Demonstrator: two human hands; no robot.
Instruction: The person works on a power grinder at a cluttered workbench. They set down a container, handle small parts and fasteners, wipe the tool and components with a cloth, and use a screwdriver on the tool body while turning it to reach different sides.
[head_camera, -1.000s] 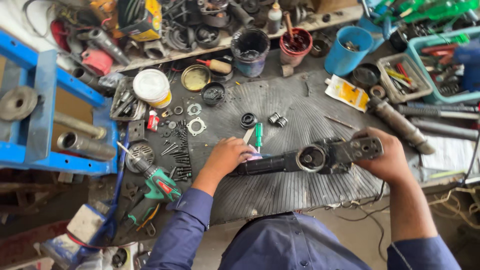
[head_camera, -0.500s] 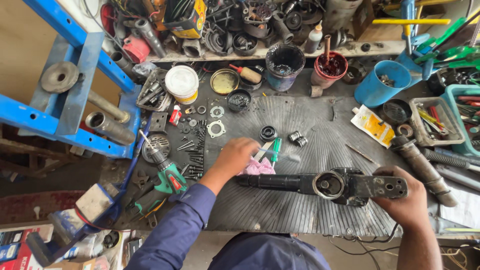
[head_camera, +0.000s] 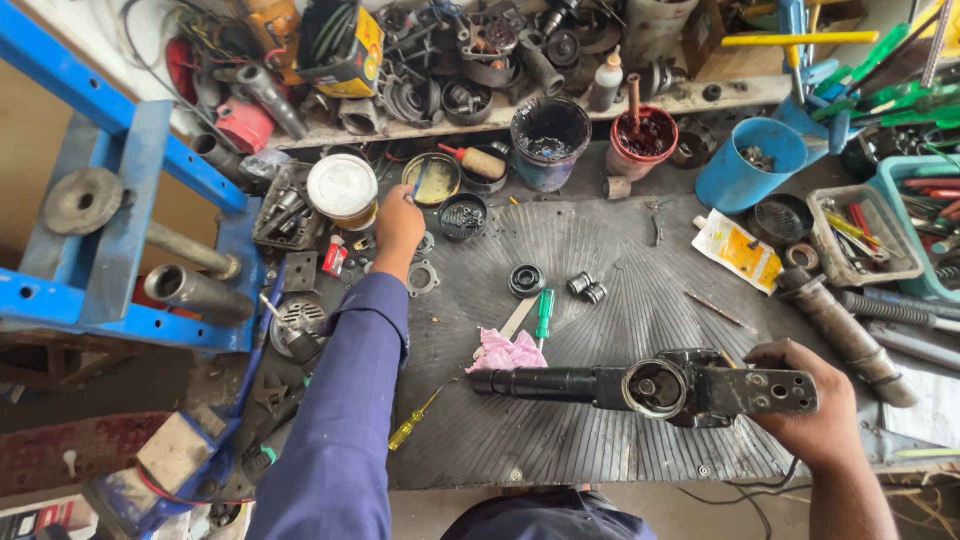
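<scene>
The black metal arm (head_camera: 650, 385) with its round bushing eye lies across the ribbed rubber mat (head_camera: 600, 250), near the front edge. Your right hand (head_camera: 805, 405) wraps closed around its flat bolt-hole end. A pink rag (head_camera: 508, 352) touches the arm's thin end. Your left hand (head_camera: 398, 222) reaches far back, fingers pinched on something small beside the shallow brass tin (head_camera: 432, 178) and white-lidded jar (head_camera: 342, 188).

We look down on a dark ribbed mat covering the work surface (head_camera: 600, 260), lit evenly by soft daylight. Along its far edge runs a pale, grimy ledge (head_camera: 700, 97). A blue steel frame (head_camera: 110, 215) stands at the left, bare brown floor (head_camera: 60, 455) beneath it.
</scene>
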